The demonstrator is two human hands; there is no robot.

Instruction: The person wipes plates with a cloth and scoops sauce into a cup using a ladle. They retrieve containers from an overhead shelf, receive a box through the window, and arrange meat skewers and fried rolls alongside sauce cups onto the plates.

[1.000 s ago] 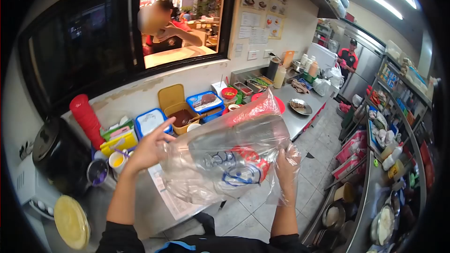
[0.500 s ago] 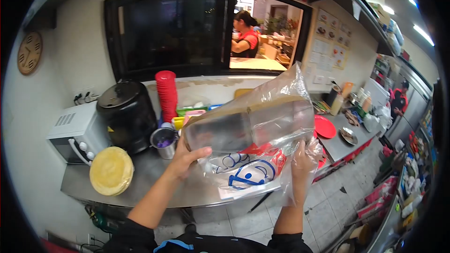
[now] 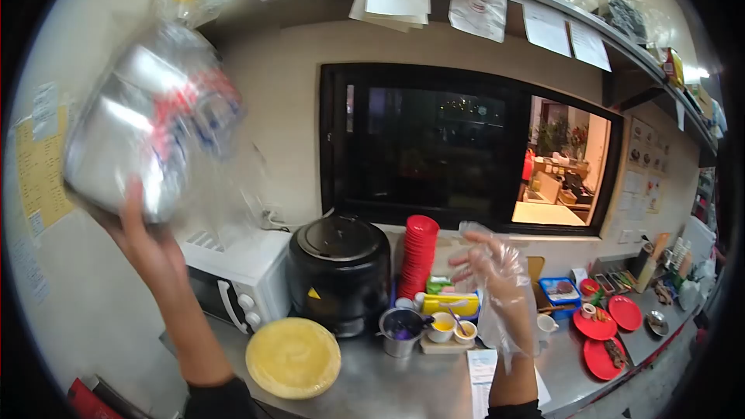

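My left hand is raised at the upper left, its fingers gripping the lower end of a clear plastic bag. Red and blue print marks the bag, and a shiny, bulky content fills it; motion blur hides what that is. The bag is up by the left end of the overhead shelf, above the white microwave. My right hand wears a loose clear plastic glove. Its fingers are spread, with nothing in them, over the counter near a yellow container and small white cups.
A metal shelf with hanging papers runs overhead. On the counter stand a black round cooker, stacked red cups, a steel pot, a yellow round stack, a blue tray and red plates.
My left hand has lifted the bag from over the counter up to the left. My right hand has let go of the bag and opened. The view has turned up and left.
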